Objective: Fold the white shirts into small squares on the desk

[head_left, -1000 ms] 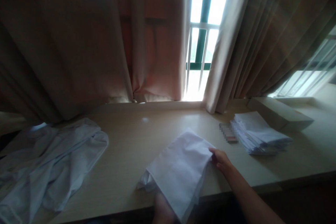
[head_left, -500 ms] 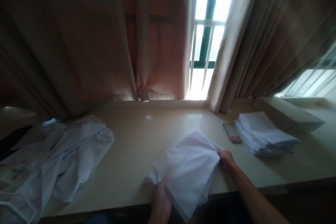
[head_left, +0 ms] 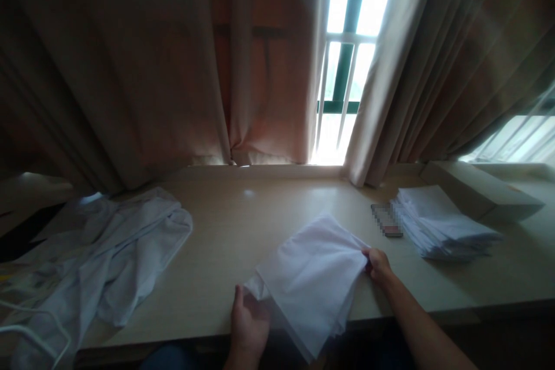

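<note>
A white cloth [head_left: 312,277], folded into layers, lies at an angle over the front edge of the table, its lower corner hanging past it. My right hand [head_left: 378,266] pinches its right corner between thumb and fingers. By the crumpled left corner is my left hand [head_left: 250,321], thumb raised and apart from the fingers, whose tips are partly hidden near the cloth. To the right sits a stack of similar folded white cloths [head_left: 444,222].
A pixelated flat item [head_left: 387,221] lies beside the stack, with a long pale box [head_left: 481,188] behind. Rumpled white fabric [head_left: 139,254] and a white cable or wire [head_left: 39,324] occupy the left of the table [head_left: 208,231]. Curtains [head_left: 173,69] hang along the back.
My left hand has slid left toward the cloth's crumpled corner, and its thumb has come off the top layer. My right hand keeps its grip. The view has shifted slightly.
</note>
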A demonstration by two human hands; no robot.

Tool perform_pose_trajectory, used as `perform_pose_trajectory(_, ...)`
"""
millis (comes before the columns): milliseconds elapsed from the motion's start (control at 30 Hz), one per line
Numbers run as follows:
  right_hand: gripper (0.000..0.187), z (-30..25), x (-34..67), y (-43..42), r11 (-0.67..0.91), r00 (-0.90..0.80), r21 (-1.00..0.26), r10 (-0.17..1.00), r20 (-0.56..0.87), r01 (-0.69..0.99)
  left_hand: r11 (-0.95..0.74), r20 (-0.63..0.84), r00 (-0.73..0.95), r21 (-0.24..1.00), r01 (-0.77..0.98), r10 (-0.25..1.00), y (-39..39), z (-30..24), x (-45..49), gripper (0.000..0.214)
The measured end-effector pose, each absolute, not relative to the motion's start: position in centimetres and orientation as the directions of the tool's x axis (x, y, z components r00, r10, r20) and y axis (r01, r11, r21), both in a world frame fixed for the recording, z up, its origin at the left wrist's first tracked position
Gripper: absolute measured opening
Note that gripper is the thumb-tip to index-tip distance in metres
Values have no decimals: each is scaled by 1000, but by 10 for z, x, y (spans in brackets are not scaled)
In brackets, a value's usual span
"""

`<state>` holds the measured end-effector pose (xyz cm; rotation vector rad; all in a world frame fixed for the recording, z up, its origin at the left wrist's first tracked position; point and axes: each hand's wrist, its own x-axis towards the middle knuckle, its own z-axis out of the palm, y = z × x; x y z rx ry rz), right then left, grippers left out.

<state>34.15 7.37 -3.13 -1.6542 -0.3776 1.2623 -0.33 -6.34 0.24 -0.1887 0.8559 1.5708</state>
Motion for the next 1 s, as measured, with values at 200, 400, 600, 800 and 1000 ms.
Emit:
perform_pose_trajectory(200, 13, -24, 339, 70, -478, 422, -832, 717, -555, -282, 107, -551, -138, 389, -915, 823, -47, 10, -7, 15)
perform_pose_trajectory(400, 13, -18, 337, 67, -470, 403, -833, 730, -552, -291, 123, -580, -194, 461, -879, 792, -44, 16, 0, 20)
perform_pose_trajectory(600, 15, -17, 339, 64, -450, 354, -842, 768, -534, -297, 291, -606, -124, 538, -791, 785, -89, 13, 20, 22)
perform_pose_trajectory(800, 17, -11, 337, 58, -418, 372, -880, 798, -474, -224, 412, -575, -263, 775, -480, 775, -98, 16, 55, 28)
perform_pose_trajectory(1000, 31, -5, 346, 59, -350, 511, -936, 797, -322, -43, 417, -358, -268, 885, 209, 894, -101, 31, 37, 35)
